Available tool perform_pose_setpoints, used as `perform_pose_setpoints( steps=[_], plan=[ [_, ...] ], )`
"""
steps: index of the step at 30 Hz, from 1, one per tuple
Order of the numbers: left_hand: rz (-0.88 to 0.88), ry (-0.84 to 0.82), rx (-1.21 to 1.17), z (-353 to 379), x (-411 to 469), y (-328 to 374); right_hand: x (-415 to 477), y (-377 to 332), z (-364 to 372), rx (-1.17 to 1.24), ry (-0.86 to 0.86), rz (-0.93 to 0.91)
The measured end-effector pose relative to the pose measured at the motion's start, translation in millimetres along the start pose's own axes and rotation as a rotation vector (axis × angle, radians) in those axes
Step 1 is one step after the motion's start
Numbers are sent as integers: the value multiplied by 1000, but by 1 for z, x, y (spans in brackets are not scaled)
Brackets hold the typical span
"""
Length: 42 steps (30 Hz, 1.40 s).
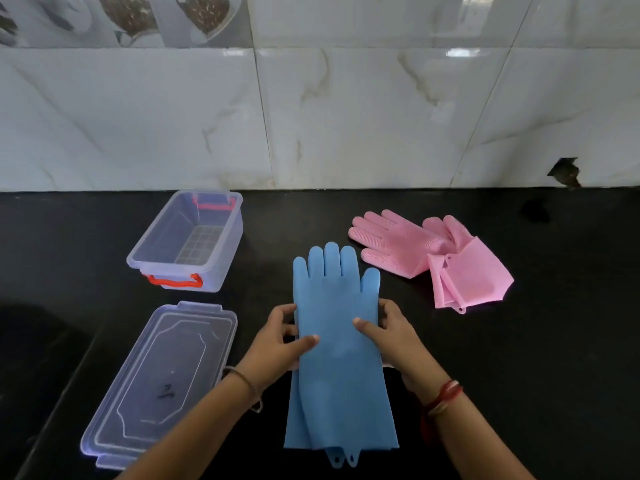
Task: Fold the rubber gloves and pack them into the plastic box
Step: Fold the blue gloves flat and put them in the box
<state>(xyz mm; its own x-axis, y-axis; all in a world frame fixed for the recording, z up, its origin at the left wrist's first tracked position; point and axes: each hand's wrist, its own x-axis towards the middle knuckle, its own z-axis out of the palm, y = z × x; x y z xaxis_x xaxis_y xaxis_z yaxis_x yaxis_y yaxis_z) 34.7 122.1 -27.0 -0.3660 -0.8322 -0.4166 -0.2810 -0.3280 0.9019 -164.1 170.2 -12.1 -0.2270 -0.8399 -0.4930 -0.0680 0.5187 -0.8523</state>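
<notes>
Here we see the blue gloves [337, 344] lying flat on the black desk [519, 341], stacked one on the other, fingertips pointing toward the marble-tiled wall [346, 116] and cuffs toward the person. The left hand [277, 344] grips the stack's left edge about halfway up, thumb on top of the rubber, its fingers [285, 311] curled at the edge. The right hand [391, 336] does the same on the right edge, thumb laid across the top, fingers wrapped round the side; both hands are closed on the gloves. To the left, at the back, the clear plastic box [187, 240] stands open with nothing inside, its red handles [173, 281] hanging at either end. Its lid [162, 382] lies flat nearer the person, apart from the box. Off to the right, well clear of the blue pair, we find the pink gloves [433, 258] lying loosely overlapped, unfolded.
</notes>
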Motion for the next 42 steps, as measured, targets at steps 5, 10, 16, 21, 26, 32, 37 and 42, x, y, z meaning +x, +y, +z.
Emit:
perform_pose_setpoints(
  steps=[5, 10, 16, 21, 26, 32, 37, 42],
  plan=[
    [173, 97, 112, 3, -17, -11, -13, -1, 4, -128, -108, -41],
    [141, 96, 324, -4, -22, -14, -16, 12, -1, -225, 2, -87],
    [314, 211, 495, 4, -29, -22, -16, 26, -8, -227, 116, -219],
    [302, 188, 675, -1, -26, -17, -20, 24, -7, -462, 261, -396],
    [561, 199, 958, -23, -38, -20, -41, 37, -19, -1089, 7, -995],
    [641, -191, 1105, -38, -44, -25, -41, 41, -52, -1514, -290, -1229],
    [828, -142, 1176, -32, -47, -32, -32, 40, -57, -1523, -293, -1331],
    [695, -128, 1230, -33, -56, -38, -29, 38, -33, -818, -83, -753]
  ],
)
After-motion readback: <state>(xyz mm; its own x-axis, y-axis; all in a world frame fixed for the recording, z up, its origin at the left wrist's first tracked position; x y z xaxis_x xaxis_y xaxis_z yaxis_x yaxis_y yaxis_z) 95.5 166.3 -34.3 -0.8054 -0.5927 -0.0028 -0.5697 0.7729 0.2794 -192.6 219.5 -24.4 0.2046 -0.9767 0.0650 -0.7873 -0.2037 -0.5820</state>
